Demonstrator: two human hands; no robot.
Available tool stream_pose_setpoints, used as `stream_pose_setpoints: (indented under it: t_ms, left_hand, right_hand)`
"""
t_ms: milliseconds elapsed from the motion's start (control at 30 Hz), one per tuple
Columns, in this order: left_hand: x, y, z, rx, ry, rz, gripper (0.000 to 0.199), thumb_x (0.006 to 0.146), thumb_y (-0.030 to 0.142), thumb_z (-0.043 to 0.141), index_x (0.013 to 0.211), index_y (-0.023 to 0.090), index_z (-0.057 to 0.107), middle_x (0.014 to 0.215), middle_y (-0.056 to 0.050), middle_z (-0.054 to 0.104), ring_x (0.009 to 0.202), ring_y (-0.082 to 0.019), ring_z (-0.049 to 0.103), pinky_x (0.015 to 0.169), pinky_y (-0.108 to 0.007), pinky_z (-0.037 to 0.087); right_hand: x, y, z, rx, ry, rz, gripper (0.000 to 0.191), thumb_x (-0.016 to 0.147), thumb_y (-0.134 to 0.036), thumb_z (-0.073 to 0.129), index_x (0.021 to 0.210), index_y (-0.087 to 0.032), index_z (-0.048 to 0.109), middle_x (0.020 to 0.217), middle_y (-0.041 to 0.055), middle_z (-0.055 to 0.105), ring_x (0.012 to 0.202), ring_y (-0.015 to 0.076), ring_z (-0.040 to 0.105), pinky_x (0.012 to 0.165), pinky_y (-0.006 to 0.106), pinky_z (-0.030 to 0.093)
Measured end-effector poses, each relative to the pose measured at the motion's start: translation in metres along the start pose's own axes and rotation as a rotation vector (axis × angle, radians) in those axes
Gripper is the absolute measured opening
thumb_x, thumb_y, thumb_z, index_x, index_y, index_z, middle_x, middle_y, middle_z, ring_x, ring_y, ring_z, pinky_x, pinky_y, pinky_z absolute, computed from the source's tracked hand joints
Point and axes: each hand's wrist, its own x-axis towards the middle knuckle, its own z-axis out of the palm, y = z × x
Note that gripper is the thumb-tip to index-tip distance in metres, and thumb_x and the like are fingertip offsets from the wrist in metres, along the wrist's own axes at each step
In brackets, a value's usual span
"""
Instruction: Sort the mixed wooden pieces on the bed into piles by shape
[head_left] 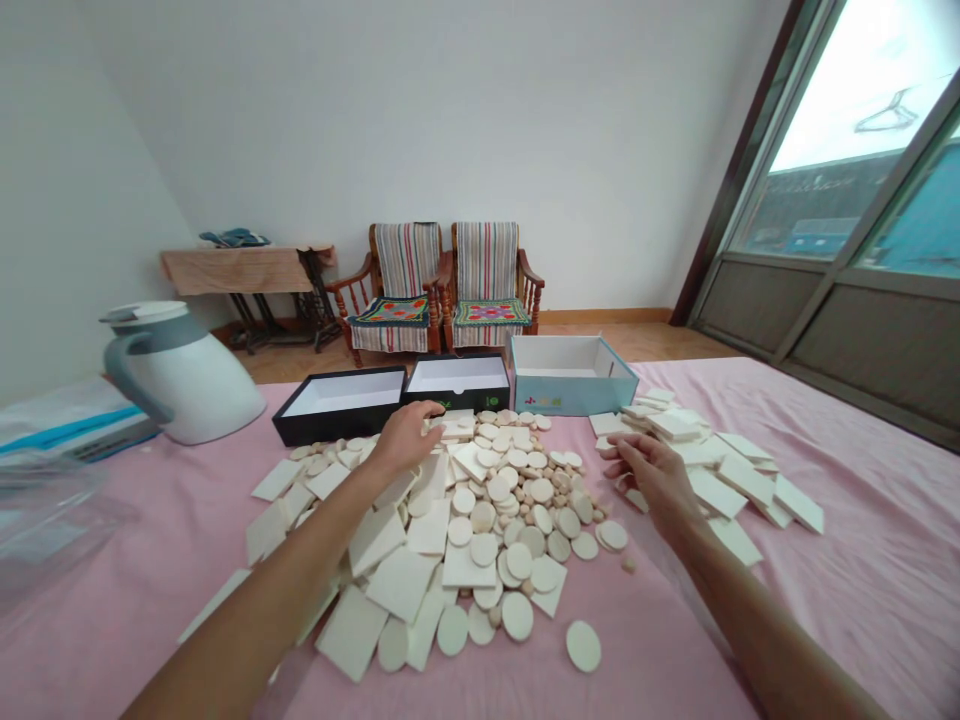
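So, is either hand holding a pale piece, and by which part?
No clear hold: the left hand meets pale tiles at its fingertips, the right hand curls by another pile; any pinch cannot be told.

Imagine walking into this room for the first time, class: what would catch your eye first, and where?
A heap of cream discs and tiles fills the middle of the pink bedsheet, the left hand at its far edge, the right hand by more tiles. Behind sit two open black boxes and a pale blue one.
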Motion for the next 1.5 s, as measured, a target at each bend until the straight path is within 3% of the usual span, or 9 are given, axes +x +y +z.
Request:
stream_pose_setpoints:
  t_ms: [300, 533, 800, 1000, 1100, 1200, 1333, 1433, 1500]
  left_hand:
    - [0.031, 0.0, 0.018, 0.121, -0.243, 0.006, 0.038, 0.072, 0.036, 0.069, 0.106, 0.018, 0.07, 0.105, -0.008, 0.071, 0.097, -0.026, 0.065, 0.082, -0.028, 0.047]
    - [0.042, 0.005, 0.017, 0.166, -0.303, 0.029, 0.024, 0.07, 0.038, 0.069, 0.086, 0.021, 0.074, 0.095, -0.006, 0.073, 0.09, -0.024, 0.066, 0.07, -0.024, 0.043]
    - [0.025, 0.014, 0.01, 0.135, -0.232, 0.079, 0.018, 0.081, 0.027, 0.058, 0.072, 0.019, 0.071, 0.075, -0.006, 0.07, 0.076, -0.021, 0.064, 0.065, -0.024, 0.04]
    - [0.009, 0.015, -0.008, 0.052, -0.052, 0.038, 0.023, 0.088, 0.021, 0.043, 0.08, 0.015, 0.064, 0.088, -0.012, 0.068, 0.088, -0.025, 0.063, 0.076, -0.03, 0.043]
    - [-0.002, 0.03, -0.008, -0.067, -0.043, 0.037, 0.027, 0.092, 0.024, 0.035, 0.089, 0.016, 0.061, 0.084, -0.007, 0.067, 0.082, -0.021, 0.066, 0.072, -0.028, 0.046]
    - [-0.017, 0.057, 0.004, -0.22, -0.174, 0.1, 0.028, 0.092, 0.025, 0.035, 0.089, 0.017, 0.062, 0.073, -0.001, 0.068, 0.063, -0.015, 0.067, 0.057, -0.022, 0.047]
    - [-0.039, 0.095, 0.027, -0.32, -0.311, 0.208, 0.027, 0.091, 0.023, 0.041, 0.081, 0.018, 0.066, 0.07, 0.002, 0.069, 0.06, -0.012, 0.067, 0.054, -0.018, 0.046]
    - [-0.044, 0.109, 0.033, -0.308, -0.345, 0.255, 0.027, 0.091, 0.025, 0.044, 0.083, 0.02, 0.069, 0.071, 0.002, 0.071, 0.063, -0.012, 0.067, 0.058, -0.018, 0.048]
    - [-0.036, 0.105, 0.031, -0.255, -0.319, 0.256, 0.025, 0.091, 0.028, 0.046, 0.089, 0.021, 0.071, 0.081, 0.0, 0.073, 0.074, -0.014, 0.068, 0.068, -0.021, 0.049]
  right_hand:
    - [-0.005, 0.012, 0.007, -0.065, -0.095, 0.023, 0.037, 0.068, -0.044, 0.069, 0.088, -0.013, 0.06, 0.071, 0.0047, 0.067, 0.049, 0.0107, 0.06, 0.035, 0.017, 0.04]
    - [-0.005, 0.013, 0.006, -0.095, -0.091, 0.034, 0.035, 0.068, -0.042, 0.067, 0.087, -0.014, 0.06, 0.067, 0.0036, 0.067, 0.047, 0.0112, 0.06, 0.034, 0.018, 0.04]
    - [-0.011, 0.009, 0.01, -0.125, -0.097, 0.046, 0.031, 0.067, -0.04, 0.066, 0.083, -0.015, 0.06, 0.065, 0.0032, 0.066, 0.045, 0.0111, 0.058, 0.034, 0.019, 0.041]
    - [-0.015, 0.005, 0.014, -0.141, -0.106, 0.005, 0.033, 0.069, -0.044, 0.064, 0.083, -0.015, 0.059, 0.064, 0.0027, 0.065, 0.043, 0.011, 0.057, 0.032, 0.019, 0.04]
    - [-0.02, 0.003, 0.019, -0.161, -0.161, -0.056, 0.034, 0.072, -0.047, 0.063, 0.083, -0.015, 0.061, 0.065, 0.0028, 0.064, 0.045, 0.0112, 0.057, 0.033, 0.019, 0.042]
    - [-0.03, -0.003, 0.026, -0.188, -0.283, -0.116, 0.035, 0.077, -0.048, 0.061, 0.085, -0.014, 0.063, 0.071, 0.0048, 0.065, 0.05, 0.0125, 0.06, 0.036, 0.021, 0.045]
    - [-0.047, -0.011, 0.035, -0.199, -0.522, -0.12, 0.037, 0.082, -0.047, 0.058, 0.1, -0.016, 0.062, 0.07, 0.0028, 0.065, 0.056, 0.0136, 0.062, 0.04, 0.02, 0.046]
    - [-0.053, -0.012, 0.037, -0.213, -0.642, -0.076, 0.03, 0.08, -0.047, 0.061, 0.086, -0.017, 0.062, 0.065, 0.0001, 0.063, 0.049, 0.0112, 0.06, 0.037, 0.017, 0.041]
    - [-0.049, -0.011, 0.034, -0.22, -0.626, -0.042, 0.032, 0.077, -0.049, 0.063, 0.074, -0.017, 0.059, 0.058, -0.001, 0.061, 0.043, 0.01, 0.057, 0.036, 0.017, 0.038]
